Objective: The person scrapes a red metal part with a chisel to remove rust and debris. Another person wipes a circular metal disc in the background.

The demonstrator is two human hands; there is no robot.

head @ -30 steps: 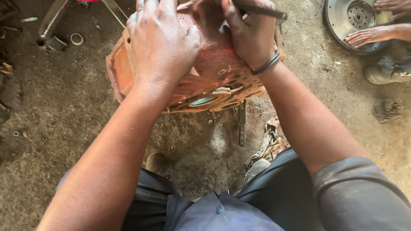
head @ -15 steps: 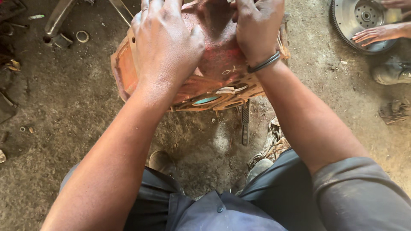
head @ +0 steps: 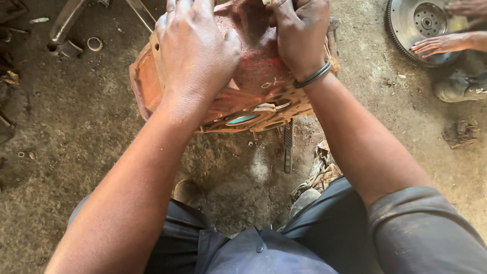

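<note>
Now, the scene line by line:

Housing: an orange-red metal housing [head: 253, 81] is standing on the dirt ground [head: 91, 152], at about 12 o'clock from the person's knees. Its paint is looking worn and rusty, with grime on the flat face. Along the lower edge it is showing round and oval openings, and one opening is showing a pale blue-green ring inside. A few white chalk marks are sitting on the face near the right wrist.

Left hand: the left hand [head: 198, 50] is lying flat and spread on the upper left part of the housing, fingers pointing to 12 o'clock, pressing on it and not closing around anything.

Right hand: the right hand [head: 299, 30] is curling its fingers on the top of the housing at 1 o'clock; whether it is holding something small there I cannot tell. A dark bangle [head: 312, 77] is sitting around its wrist.

File: a thin dark metal file [head: 288, 147] is lying on the ground just below the housing, at 6 o'clock from it.

Flywheel: a grey toothed flywheel [head: 406, 30] is lying at 2 o'clock, well apart from the housing, and another person's hand [head: 439, 44] is resting on it.

Ring: a small metal ring [head: 95, 44] is lying at 10 o'clock, near a metal bar [head: 66, 25].
</note>
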